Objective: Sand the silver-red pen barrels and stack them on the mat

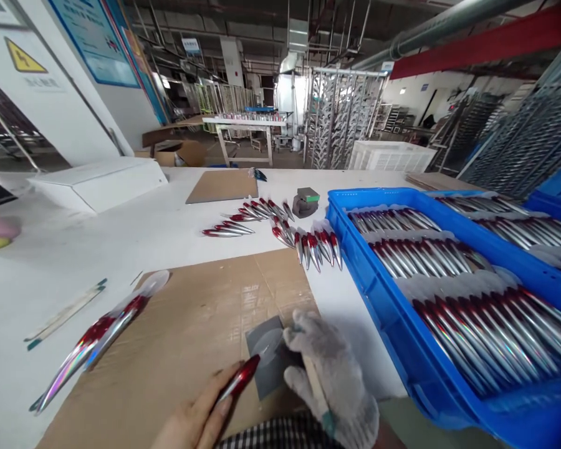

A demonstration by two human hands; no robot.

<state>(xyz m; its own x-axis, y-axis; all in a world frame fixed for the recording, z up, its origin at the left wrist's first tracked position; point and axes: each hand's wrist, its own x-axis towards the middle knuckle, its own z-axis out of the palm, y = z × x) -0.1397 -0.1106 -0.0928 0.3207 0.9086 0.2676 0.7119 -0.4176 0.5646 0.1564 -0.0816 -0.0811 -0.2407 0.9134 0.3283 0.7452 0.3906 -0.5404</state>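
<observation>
My bare left hand point(199, 411) is closed around a fishing lure point(245, 374) with a glossy red head. The lure's clear lip point(268, 343) points away over a dark grey sheet point(264, 374) that looks like sandpaper. My right hand point(339, 374), in a pale knitted glove, grips a flat wooden stick point(314, 380) with a green tip. Its fingertips are beside the clear lip; whether they touch it I cannot tell. Beneath both hands lies brown cardboard point(191, 324). Two or so silver-and-red lures point(93, 337) lie at its left edge.
A blue crate point(374, 299) on the right holds rows of lures. More lures point(313, 246) lie beside it, near a grey block point(305, 202). Green-tipped sticks point(65, 315) lie at left. A white box point(98, 181) and another cardboard piece point(222, 186) are farther back.
</observation>
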